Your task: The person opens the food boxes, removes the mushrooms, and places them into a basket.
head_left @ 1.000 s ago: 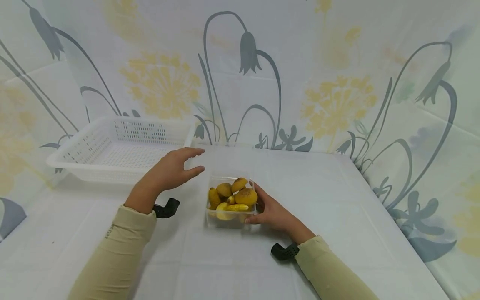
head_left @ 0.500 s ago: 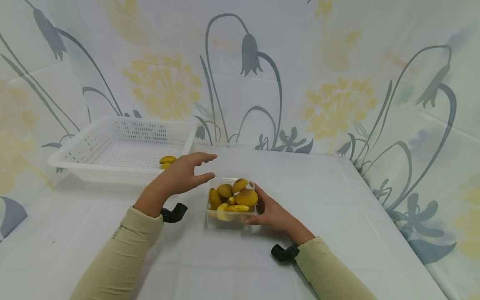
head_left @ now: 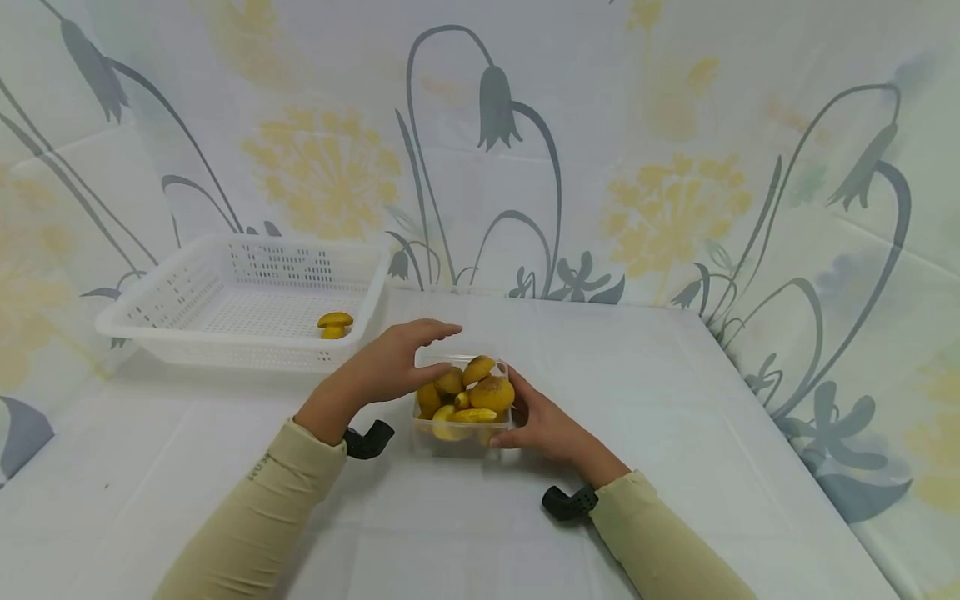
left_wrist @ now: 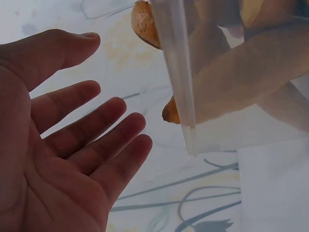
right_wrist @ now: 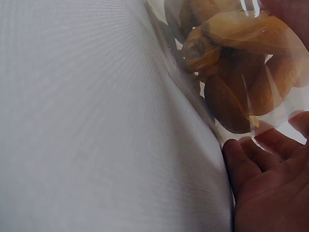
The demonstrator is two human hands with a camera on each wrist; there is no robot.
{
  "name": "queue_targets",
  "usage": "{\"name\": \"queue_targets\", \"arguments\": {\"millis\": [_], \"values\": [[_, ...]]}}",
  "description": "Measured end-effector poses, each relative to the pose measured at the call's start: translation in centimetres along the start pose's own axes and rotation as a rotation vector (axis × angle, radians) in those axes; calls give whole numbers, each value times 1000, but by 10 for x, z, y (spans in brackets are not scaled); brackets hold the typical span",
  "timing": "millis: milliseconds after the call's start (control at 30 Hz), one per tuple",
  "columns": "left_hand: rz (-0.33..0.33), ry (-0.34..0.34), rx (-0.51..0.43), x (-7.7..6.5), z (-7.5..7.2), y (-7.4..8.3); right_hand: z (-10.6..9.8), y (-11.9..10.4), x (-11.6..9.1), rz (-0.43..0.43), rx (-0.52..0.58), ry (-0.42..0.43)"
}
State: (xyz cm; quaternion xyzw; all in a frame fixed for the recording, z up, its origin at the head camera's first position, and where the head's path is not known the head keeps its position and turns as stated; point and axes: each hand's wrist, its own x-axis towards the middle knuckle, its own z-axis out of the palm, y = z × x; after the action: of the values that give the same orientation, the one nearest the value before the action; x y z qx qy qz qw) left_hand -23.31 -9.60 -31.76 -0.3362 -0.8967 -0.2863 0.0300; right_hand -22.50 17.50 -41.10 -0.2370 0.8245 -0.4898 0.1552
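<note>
A clear plastic tub sits on the table, piled with several yellow fruits. My right hand holds the tub's right side, fingers wrapped against its wall. My left hand hovers open over the tub's left rim, fingers spread and holding nothing. The tub's corner and the fruits show beside the palm in the left wrist view. A white perforated basket stands at the back left with yellow fruit lying in it.
A white cloth covers the table, whose right edge falls off beyond the right arm. A flower-printed sheet hangs close behind. The basket fills the back left corner.
My left hand has moved right from the basket's front to above the tub's left rim, uncovering yellow fruit in the basket. The right hand and tub have stayed put.
</note>
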Motion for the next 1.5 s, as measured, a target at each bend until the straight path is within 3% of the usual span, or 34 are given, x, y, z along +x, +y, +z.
{"name": "queue_targets", "arguments": {"millis": [233,433,633,767,1233,1500], "values": [[28,-16,8,10,6,6,-6,-2,1,-25,-5,18],[39,-67,-36,10,18,9,-3,1,-1,-11,2,-9],[111,-48,-37,8,26,10,3,4,-1,-25,-4,-7],[122,-50,-10,10,28,10,3,3,0,-24,-16,1],[83,-83,10,18,33,16,-1,3,2,-30,-3,-4],[105,-120,-5,19,36,13,-1,5,2,-25,11,-14]]}}
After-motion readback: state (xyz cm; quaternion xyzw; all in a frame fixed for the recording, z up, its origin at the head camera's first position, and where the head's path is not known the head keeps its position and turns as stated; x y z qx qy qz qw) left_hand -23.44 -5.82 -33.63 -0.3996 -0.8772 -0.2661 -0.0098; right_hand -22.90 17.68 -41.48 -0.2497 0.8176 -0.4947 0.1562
